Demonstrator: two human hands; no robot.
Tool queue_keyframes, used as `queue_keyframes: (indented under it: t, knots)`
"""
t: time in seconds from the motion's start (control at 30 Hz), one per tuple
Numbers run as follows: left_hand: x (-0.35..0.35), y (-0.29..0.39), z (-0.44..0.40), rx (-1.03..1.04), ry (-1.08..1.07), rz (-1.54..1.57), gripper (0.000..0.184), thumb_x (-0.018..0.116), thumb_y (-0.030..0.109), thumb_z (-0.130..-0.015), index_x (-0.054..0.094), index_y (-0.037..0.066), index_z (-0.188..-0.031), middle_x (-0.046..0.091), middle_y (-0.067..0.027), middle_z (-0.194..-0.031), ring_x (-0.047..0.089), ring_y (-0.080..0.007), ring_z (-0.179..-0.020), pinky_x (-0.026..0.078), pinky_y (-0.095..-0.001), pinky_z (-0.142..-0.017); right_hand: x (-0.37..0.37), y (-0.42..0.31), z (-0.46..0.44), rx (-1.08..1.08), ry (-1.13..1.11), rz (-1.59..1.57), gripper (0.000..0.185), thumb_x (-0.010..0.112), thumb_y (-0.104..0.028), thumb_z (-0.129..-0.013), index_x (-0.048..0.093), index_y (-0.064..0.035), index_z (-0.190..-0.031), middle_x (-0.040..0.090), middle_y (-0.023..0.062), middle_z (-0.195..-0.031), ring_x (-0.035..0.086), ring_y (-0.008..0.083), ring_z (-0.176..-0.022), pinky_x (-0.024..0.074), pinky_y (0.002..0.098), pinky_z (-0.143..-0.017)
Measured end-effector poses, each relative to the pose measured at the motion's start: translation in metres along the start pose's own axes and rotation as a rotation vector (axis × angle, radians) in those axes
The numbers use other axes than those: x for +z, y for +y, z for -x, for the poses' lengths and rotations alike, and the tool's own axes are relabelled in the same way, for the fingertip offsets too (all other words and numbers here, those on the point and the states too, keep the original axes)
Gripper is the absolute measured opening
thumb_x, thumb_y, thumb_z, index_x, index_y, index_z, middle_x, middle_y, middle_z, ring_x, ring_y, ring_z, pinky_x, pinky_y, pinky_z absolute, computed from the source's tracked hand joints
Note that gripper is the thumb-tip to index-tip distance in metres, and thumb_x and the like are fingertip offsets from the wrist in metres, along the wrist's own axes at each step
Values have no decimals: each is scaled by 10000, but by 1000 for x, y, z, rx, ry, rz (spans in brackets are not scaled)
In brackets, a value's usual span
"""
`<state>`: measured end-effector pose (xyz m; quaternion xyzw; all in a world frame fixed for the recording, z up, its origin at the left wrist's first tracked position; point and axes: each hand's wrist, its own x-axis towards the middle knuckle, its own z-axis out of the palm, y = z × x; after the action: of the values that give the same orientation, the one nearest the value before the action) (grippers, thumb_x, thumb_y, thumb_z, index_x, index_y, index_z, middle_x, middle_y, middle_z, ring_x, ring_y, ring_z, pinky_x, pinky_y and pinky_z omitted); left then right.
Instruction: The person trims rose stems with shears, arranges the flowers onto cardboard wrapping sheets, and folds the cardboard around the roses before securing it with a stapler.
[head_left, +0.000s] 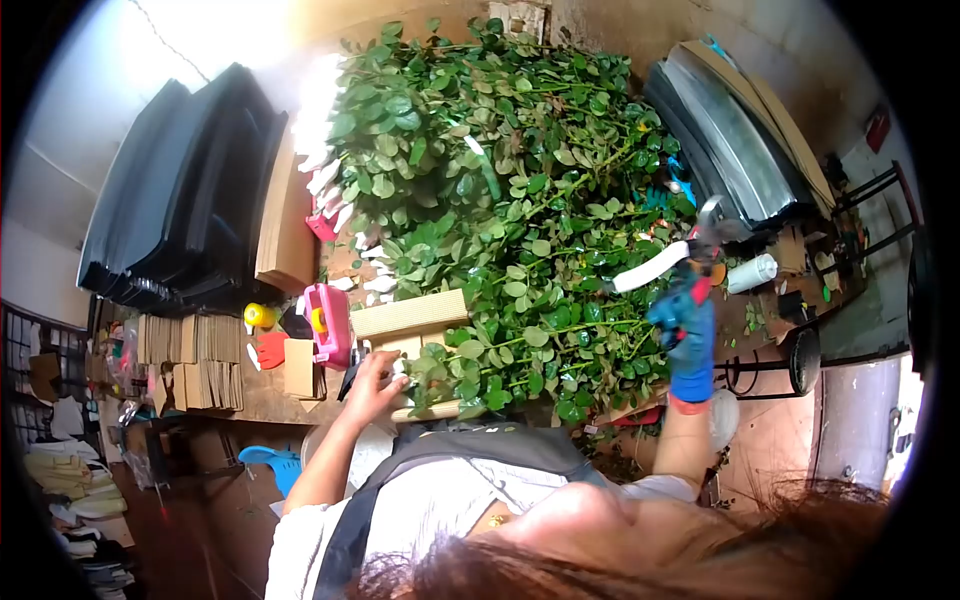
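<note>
A thick pile of leafy green stems (560,240), which look like rose stems, covers the bench before me. My left hand (372,388) is bare, its fingers curled at the near left end of the pile, with a small white thing at the fingertips. Beside it lies a strip of corrugated cardboard (411,315), and a second corrugated edge (428,410) shows below the leaves. On the right, my right hand (690,335), in a blue glove, is closed around pruning shears (650,268) with a pale handle. Their metal blades point away from me.
A pink tape dispenser (330,325) and a yellow roll (261,316) stand left of the pile. Dark sheets (185,190) are stacked far left, more sheets (735,140) at right. Cut cardboard pieces (205,365) fill the left bench edge. A white roll (752,273) lies at right.
</note>
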<state>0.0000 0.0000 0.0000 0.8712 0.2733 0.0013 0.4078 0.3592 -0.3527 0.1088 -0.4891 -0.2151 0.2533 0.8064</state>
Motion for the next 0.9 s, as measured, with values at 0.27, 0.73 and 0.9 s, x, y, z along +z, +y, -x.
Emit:
queue_keyframes:
  t: [0.27, 0.73, 0.9]
  knots:
    - [-50, 106, 27, 253, 187, 218, 663, 745, 316, -873, 475, 14, -1398, 638, -224, -1204, 602, -388, -1109, 484, -430, -949, 139, 25, 4, 440, -310, 354, 419, 764, -265, -851, 634, 6, -1143, 674, 33, -875, 622, 90, -757, 512, 241, -684]
    - [-25, 103, -26, 315, 30, 492, 198, 520, 222, -1042, 520, 51, -942, 507, -85, -649, 516, -214, -581, 423, -360, -570, 217, 85, -16, 483, -717, 15, 836, 725, -228, -863, 290, -26, -1548, 476, 105, -1475, 463, 194, -1336, 383, 342, -1103]
    - [-32, 106, -32, 167, -9, 300, 332, 520, 336, -1037, 502, 8, -984, 592, -172, -710, 615, -399, -693, 471, -474, -650, 225, 102, -67, 535, -698, 75, 744, 694, -291, -901, 356, -32, -1512, 602, 81, -1328, 582, 165, -1187, 446, 317, -1041]
